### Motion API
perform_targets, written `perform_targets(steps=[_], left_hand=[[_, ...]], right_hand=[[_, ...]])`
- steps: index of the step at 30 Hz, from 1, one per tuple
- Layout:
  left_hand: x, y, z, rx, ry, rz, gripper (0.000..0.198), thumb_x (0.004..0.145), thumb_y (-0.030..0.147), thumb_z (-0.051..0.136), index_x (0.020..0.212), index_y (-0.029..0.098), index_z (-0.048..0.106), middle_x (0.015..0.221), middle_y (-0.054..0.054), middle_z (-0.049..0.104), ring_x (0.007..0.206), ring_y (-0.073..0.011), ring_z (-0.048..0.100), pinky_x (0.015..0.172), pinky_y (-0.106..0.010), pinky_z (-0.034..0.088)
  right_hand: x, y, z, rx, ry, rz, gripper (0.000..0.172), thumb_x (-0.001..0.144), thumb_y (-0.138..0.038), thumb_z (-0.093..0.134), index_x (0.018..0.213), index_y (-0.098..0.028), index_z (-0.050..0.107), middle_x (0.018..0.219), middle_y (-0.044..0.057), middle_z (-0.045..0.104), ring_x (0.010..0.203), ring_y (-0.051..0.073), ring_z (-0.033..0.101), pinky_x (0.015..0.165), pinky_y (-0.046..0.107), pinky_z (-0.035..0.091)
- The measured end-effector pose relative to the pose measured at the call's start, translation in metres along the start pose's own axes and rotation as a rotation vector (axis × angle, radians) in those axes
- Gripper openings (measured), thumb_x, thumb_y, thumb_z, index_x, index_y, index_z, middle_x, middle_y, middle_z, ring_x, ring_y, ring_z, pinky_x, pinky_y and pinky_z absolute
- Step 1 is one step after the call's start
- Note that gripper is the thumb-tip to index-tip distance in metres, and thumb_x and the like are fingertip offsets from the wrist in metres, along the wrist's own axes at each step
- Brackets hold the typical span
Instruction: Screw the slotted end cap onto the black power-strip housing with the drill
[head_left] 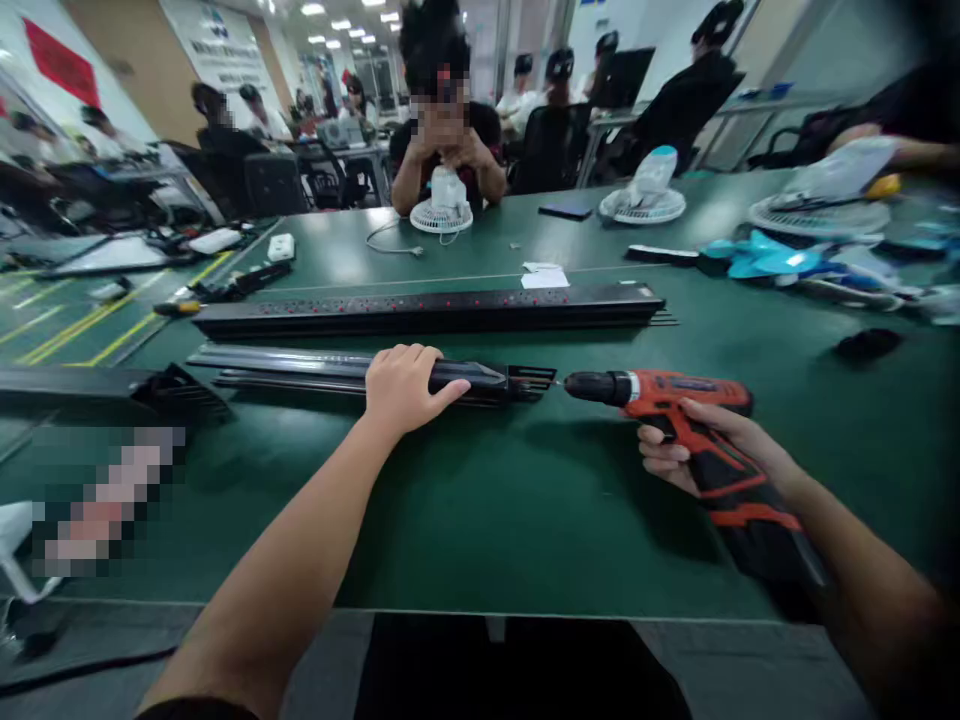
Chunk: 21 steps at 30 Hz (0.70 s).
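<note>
My right hand (pixel 675 450) is closed round the grip of an orange and black cordless drill (pixel 686 390). The drill points left, its bit close to the slotted end of a long black bar (pixel 300 362); whether they touch I cannot tell. My left hand (pixel 405 385) lies over that bar near its right end, fingers curled across the top and thumb stretched to the right. Thin dark rods or strips (pixel 292 383) run along the bar's near side. Behind it lies a second long black bar (pixel 427 310) with a row of red dots.
The green table (pixel 540 510) carries everything. Across it a person (pixel 442 120) handles a white fan part (pixel 442 205). Another fan part (pixel 645 195), blue fan blades (pixel 780 255) and white paper (pixel 545 276) lie around. At left is a dark bar (pixel 67 382).
</note>
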<state>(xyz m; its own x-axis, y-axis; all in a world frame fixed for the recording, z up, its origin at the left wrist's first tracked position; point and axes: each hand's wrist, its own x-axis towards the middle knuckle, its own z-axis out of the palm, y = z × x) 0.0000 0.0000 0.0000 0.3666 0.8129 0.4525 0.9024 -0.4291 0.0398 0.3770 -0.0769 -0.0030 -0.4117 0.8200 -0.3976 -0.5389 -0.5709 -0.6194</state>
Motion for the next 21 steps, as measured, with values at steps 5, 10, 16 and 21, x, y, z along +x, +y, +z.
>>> perform_targets(steps=[5, 10, 16, 21], left_hand=[[0.0019, 0.0018, 0.0011, -0.001, -0.001, -0.007, 0.060, 0.098, 0.075, 0.046, 0.110, 0.021, 0.071, 0.108, -0.010, 0.076, 0.104, -0.0334, 0.067, 0.090, -0.046, 0.046], [0.0016, 0.0020, 0.0021, 0.004, 0.009, -0.011, 0.060, 0.098, 0.076, 0.048, 0.110, 0.022, 0.070, 0.108, -0.011, 0.074, 0.103, -0.0329, 0.065, 0.089, -0.045, 0.046], [0.0013, 0.0012, 0.0036, 0.000, 0.020, -0.012, 0.061, 0.097, 0.077, 0.046, 0.109, 0.022, 0.070, 0.109, -0.011, 0.073, 0.102, -0.0326, 0.064, 0.087, -0.045, 0.046], [0.0010, 0.0017, 0.0035, 0.011, 0.022, -0.013, 0.062, 0.097, 0.077, 0.047, 0.110, 0.021, 0.070, 0.110, -0.011, 0.072, 0.102, -0.0323, 0.063, 0.087, -0.044, 0.046]], right_hand=[[-0.0026, 0.0019, -0.0014, -0.012, 0.022, -0.006, 0.030, 0.074, -0.041, 0.040, 0.097, -0.025, 0.052, 0.067, 0.000, 0.055, 0.045, 0.009, 0.037, 0.044, 0.025, 0.042], [-0.0027, 0.0009, -0.0024, 0.008, 0.027, -0.002, 0.033, 0.074, -0.042, 0.039, 0.100, -0.025, 0.051, 0.067, 0.000, 0.054, 0.046, 0.009, 0.038, 0.043, 0.026, 0.042], [-0.0028, 0.0000, -0.0026, -0.005, 0.030, 0.014, 0.034, 0.073, -0.042, 0.041, 0.100, -0.024, 0.051, 0.067, 0.000, 0.055, 0.046, 0.009, 0.038, 0.044, 0.026, 0.043], [-0.0027, 0.0006, -0.0023, -0.025, 0.034, -0.005, 0.034, 0.072, -0.041, 0.042, 0.100, -0.023, 0.050, 0.067, 0.000, 0.055, 0.046, 0.009, 0.038, 0.043, 0.025, 0.042]])
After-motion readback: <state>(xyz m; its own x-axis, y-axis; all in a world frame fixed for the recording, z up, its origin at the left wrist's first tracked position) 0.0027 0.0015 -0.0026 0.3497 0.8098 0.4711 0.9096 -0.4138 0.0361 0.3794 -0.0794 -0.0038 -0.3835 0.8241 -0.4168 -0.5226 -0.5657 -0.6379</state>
